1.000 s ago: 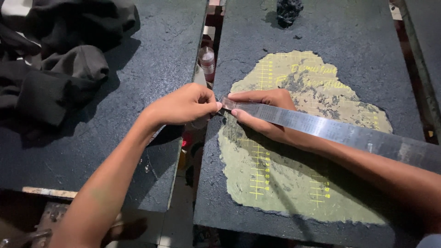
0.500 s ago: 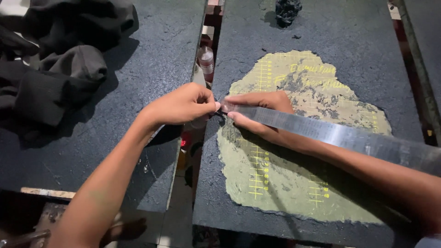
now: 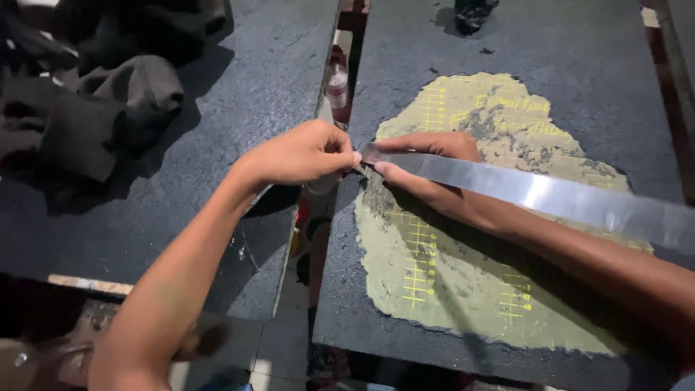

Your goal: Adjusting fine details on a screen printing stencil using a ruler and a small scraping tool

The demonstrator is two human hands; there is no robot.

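Both hands (image 3: 300, 153) (image 3: 427, 163) on smooth metal strip (image 3: 536, 192) — perhaps pinching its tip.

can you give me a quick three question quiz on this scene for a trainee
1. True or false: both hands meet at the near end of the long metal strip.
2. Multiple choice: what lies under the right hand? A) a yellow-green worn patch with yellow grid marks B) a pile of dark cloth C) a white bottle
3. Short answer: on which side of the left hand does the dark cloth pile lie, and on which board?

Key
1. True: the left fingertips pinch at the strip's tip while the right hand holds it from beneath.
2. A, the worn patch on the right board.
3. To its left, on the left board.
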